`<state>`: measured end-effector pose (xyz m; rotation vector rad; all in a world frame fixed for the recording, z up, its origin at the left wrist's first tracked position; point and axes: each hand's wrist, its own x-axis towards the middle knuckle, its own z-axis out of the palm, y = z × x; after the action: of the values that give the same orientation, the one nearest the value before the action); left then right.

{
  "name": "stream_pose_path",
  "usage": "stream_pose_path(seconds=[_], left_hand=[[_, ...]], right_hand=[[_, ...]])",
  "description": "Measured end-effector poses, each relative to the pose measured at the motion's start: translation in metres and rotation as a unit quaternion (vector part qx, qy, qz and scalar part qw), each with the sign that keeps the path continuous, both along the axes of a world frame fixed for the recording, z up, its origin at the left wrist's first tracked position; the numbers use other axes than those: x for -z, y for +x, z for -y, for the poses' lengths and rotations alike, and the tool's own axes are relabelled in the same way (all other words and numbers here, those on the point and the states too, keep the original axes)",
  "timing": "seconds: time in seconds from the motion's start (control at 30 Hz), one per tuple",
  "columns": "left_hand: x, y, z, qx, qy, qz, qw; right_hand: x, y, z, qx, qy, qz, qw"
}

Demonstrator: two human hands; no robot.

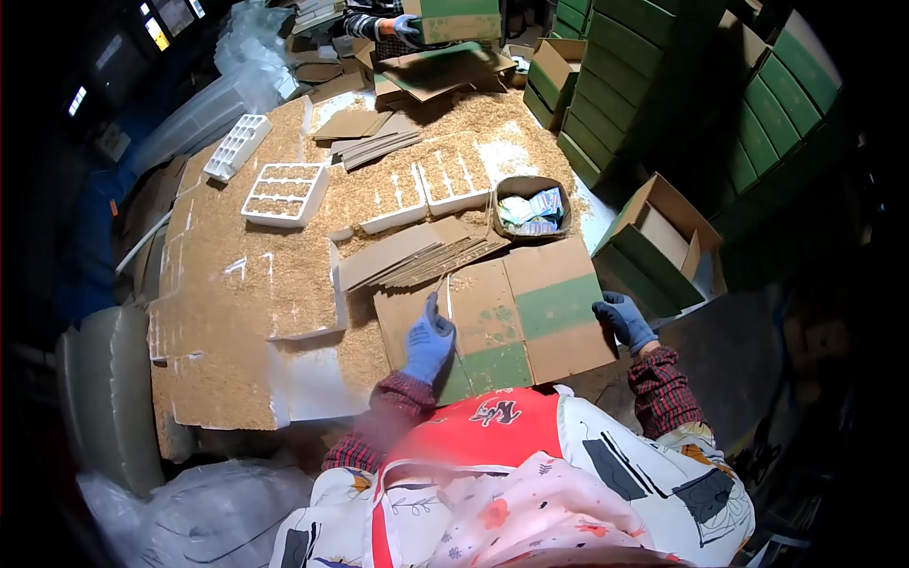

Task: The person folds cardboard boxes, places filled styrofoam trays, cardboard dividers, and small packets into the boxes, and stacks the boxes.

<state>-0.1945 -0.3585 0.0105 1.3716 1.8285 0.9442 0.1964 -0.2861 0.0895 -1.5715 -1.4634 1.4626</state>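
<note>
A flattened cardboard box [516, 317] with green printed bands lies in front of me, near the table's front edge. My left hand [431, 343], in a blue-grey glove, rests on its left part, fingers stretched forward beside a slit between flaps. At the right edge of the box, my right hand [627, 322], gloved alike, has its fingers closed over the board's margin. Just beyond lies a stack of flat cardboard pieces [407, 256]. Behind the box stands an open carton [507, 234] holding small blue-and-white packets [540, 206].
White divided trays [284, 194] stand on the sawdust-covered table [218, 293]. An open green carton [653, 251] sits at the right, before tall stacks of green boxes [615, 85]. Across the table, another person's gloved hand [407, 30] holds a green box. Clear plastic [204, 511] lies lower left.
</note>
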Motion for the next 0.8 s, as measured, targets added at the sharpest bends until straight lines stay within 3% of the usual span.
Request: stream_pose_path(seconds=[0.03, 0.1, 0.13, 0.2, 0.23, 0.27, 0.3, 0.33, 0.37, 0.43, 0.5, 0.53, 0.57, 0.6, 0.63, 0.73, 0.8], left_hand=[[0.008, 0.001, 0.003, -0.014, 0.025, 0.16, 0.987], [0.013, 0.011, 0.005, -0.133, 0.017, 0.508, 0.851], [0.016, 0.004, 0.01, -0.023, 0.131, 0.3, 0.945], [0.013, 0.003, 0.022, 0.088, 0.23, 0.066, 0.967], [0.01, 0.007, 0.025, 0.029, 0.136, 0.235, 0.962], [0.007, 0.008, 0.025, -0.03, 0.038, 0.395, 0.917], [0.0, -0.002, 0.023, -0.032, 0.038, 0.39, 0.919], [-0.015, -0.017, 0.019, -0.02, -0.075, 0.536, 0.841], [-0.03, -0.026, 0.02, -0.047, -0.117, 0.541, 0.832], [-0.069, -0.041, 0.022, -0.104, -0.198, 0.55, 0.805], [-0.009, -0.092, 0.041, -0.057, -0.238, 0.599, 0.763], [-0.017, -0.076, 0.042, -0.152, -0.212, 0.419, 0.87], [-0.025, -0.06, 0.045, -0.237, -0.178, 0.218, 0.93], [0.021, -0.076, 0.045, -0.167, -0.038, -0.197, 0.965], [0.0, -0.071, 0.033, -0.155, -0.053, -0.254, 0.953], [0.001, -0.079, -0.001, -0.18, 0.032, -0.315, 0.931], [0.006, -0.078, -0.017, -0.245, 0.009, -0.479, 0.843]], right_hand=[[0.022, 0.012, 0.005, 0.025, -0.007, 0.018, 0.999], [0.049, 0.03, 0.003, 0.052, -0.015, -0.019, 0.998], [0.058, 0.034, 0.002, 0.073, -0.009, -0.009, 0.997], [0.07, 0.039, 0.004, 0.091, -0.008, -0.002, 0.996], [0.075, 0.036, 0.002, 0.097, -0.014, -0.045, 0.994], [0.08, 0.031, -0.001, 0.104, -0.02, -0.089, 0.99], [0.073, 0.024, -0.002, 0.103, -0.021, -0.095, 0.99], [0.057, 0.015, 0.0, 0.054, 0.05, 0.046, 0.996], [0.05, 0.011, 0.003, 0.004, 0.119, 0.186, 0.975], [0.058, 0.01, 0.005, 0.009, 0.08, 0.158, 0.984], [0.048, -0.001, 0.004, -0.006, 0.072, 0.132, 0.989], [0.051, -0.006, 0.004, -0.006, 0.071, 0.126, 0.989], [0.054, -0.01, 0.008, -0.003, 0.07, 0.122, 0.99], [0.057, -0.015, 0.009, 0.001, 0.07, 0.119, 0.99], [0.06, -0.016, 0.009, 0.002, 0.069, 0.116, 0.991], [0.061, -0.014, 0.007, -0.006, 0.076, 0.084, 0.993], [0.046, -0.013, 0.009, 0.003, 0.074, 0.068, 0.995]])
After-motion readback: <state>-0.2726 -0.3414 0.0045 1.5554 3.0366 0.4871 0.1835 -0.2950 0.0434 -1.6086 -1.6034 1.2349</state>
